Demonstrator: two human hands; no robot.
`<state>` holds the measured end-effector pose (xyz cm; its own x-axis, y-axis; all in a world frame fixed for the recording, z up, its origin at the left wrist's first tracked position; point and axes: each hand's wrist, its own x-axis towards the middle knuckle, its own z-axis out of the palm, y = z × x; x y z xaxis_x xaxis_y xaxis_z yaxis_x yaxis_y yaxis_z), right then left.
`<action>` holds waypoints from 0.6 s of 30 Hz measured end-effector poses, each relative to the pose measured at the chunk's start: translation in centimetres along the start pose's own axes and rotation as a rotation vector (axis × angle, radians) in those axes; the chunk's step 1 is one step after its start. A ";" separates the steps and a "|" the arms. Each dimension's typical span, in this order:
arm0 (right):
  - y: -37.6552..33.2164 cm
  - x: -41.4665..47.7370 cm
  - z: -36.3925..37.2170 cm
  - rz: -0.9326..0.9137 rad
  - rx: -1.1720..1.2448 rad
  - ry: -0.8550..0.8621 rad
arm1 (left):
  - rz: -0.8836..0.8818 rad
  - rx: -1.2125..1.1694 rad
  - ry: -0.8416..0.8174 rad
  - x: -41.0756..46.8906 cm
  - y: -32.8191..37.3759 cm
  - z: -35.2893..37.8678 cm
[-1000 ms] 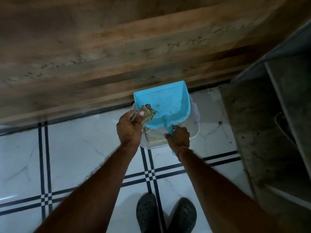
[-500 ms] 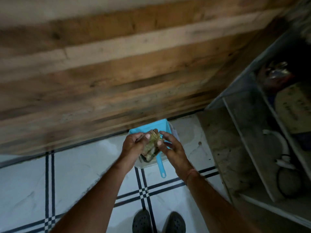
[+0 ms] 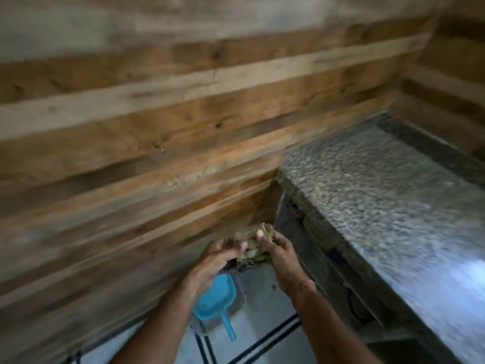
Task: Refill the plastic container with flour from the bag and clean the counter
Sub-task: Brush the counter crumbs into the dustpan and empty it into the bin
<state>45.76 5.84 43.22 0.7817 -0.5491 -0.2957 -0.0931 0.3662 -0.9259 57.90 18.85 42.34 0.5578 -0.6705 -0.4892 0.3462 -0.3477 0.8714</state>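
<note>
The whole view is smeared by motion, so fine detail is lost. In the lower middle of the frame, the left hand (image 3: pixel 212 261) and the right hand (image 3: pixel 282 258) meet around a greenish-brown fibrous wad (image 3: pixel 249 239). What the wad is made of cannot be told. The right thumb lies over its top edge and the other fingers are wrapped behind it, out of sight. The left fingers (image 3: pixel 237 246) curl against its near side, and their grasp is blurred but seems closed on it.

Below the hands, a blue dustpan (image 3: pixel 215 298) lies across the clear plastic container (image 3: pixel 239 303) on the tiled floor (image 3: pixel 262 324). The left wrist covers part of the pan. Little more than the container's right wall shows, and its contents are hidden.

The speckled stone worktop (image 3: pixel 367 195) fills the right side, its near end cut off by the frame's edge. The recess (image 3: pixel 341 279) beneath it is too dark to read. A plank wall (image 3: pixel 131 122) fills the upper left.
</note>
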 end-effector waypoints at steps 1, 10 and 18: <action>-1.7 -1.1 -0.5 -0.010 0.017 0.026 | 0.032 -0.013 0.003 -0.9 1.5 1.3; -9.5 -9.2 -10.1 -0.254 0.033 0.499 | 0.427 0.202 -0.053 -2.8 10.7 17.0; -9.1 -12.5 -22.8 -0.311 -0.180 0.759 | 0.400 0.347 -0.214 1.1 9.8 31.0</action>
<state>22.76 -7.76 49.95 0.1666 -0.9853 -0.0387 -0.0892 0.0240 -0.9957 38.47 -5.59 51.52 0.4168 -0.8994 -0.1316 -0.1488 -0.2103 0.9663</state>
